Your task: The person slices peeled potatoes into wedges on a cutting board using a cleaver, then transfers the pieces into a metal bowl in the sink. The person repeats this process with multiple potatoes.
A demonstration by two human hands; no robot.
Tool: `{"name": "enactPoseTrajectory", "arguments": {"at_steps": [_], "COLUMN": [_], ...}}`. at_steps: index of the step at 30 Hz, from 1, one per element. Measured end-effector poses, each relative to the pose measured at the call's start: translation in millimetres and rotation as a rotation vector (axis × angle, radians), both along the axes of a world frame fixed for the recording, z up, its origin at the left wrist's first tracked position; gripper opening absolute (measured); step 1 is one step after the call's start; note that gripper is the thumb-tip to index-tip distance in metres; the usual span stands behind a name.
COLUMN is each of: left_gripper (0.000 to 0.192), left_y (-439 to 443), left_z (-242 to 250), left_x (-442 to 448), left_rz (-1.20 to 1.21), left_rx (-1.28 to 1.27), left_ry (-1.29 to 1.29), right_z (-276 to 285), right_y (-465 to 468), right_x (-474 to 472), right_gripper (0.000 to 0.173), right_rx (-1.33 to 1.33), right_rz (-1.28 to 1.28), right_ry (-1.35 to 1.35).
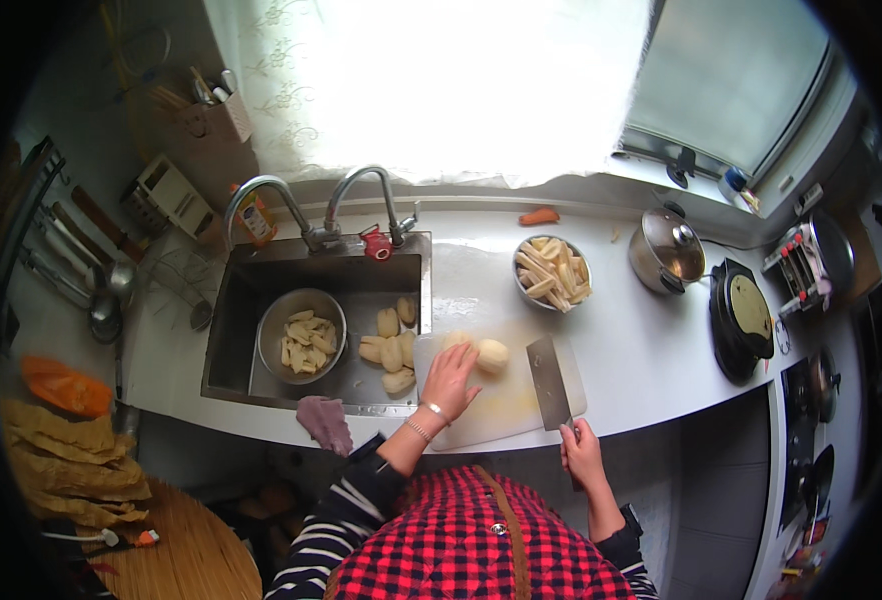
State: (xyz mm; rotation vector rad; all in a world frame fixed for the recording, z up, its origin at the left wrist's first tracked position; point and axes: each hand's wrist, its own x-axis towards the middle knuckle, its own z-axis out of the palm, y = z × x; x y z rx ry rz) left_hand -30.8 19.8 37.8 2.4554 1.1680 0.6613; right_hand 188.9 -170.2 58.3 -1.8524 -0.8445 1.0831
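Observation:
A white cutting board lies on the counter in front of me, next to the sink. My left hand is over its left part, thumb spread out, fingertips at a blurred pale vegetable piece. Whether the fingers grip that piece is unclear. Just right of the fingers rests a peeled, rounded root vegetable. My right hand grips the handle of a cleaver, whose broad blade lies over the right side of the board. Beyond the board, a metal bowl is heaped with pale cut vegetable strips.
Left, the steel sink holds a metal bowl of cut pieces and several peeled vegetables. A purple cloth hangs over the counter's front edge. A lidded pot and a black electric griddle stand right; an orange peeler-like object lies behind.

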Motion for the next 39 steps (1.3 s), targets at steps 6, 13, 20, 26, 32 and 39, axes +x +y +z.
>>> {"name": "enactPoseTrajectory", "arguments": {"at_steps": [6,13,20,26,32,39], "left_gripper": [0.052,0.039,0.064,0.059,0.050,0.045], "left_y": [28.6,-1.8,-27.7,-41.1,-37.7,-31.0], "left_z": [-10.9,-26.5,-30.7,-55.5,-77.5,-84.8], "left_x": [60.8,77.2,68.7,69.3,81.9,89.5], "left_rz": [-0.049,-0.369,-0.258,0.196,0.324,0.353], "left_rx": [-0.065,0.026,-0.201,-0.402,-0.497,-0.626], "left_ry": [0.403,0.275,-0.105,-0.319,-0.368,-0.467], "right_z": [-7.6,-17.5,-22.1,3.7,30.2,38.1], "right_y": [7.9,20.4,36.7,39.0,36.9,32.8], "right_x": [9.5,21.3,21.0,17.6,16.3,14.8], "right_gripper": [0.025,0.022,0.019,0.015,0.019,0.019], "right_rx": [0.002,0.002,-0.040,-0.031,-0.026,-0.088], "right_rz": [0.056,0.093,0.185,0.214,0.307,0.381], "right_ry": [-0.510,-0.523,-0.620,-0.643,-0.649,-0.657]}}
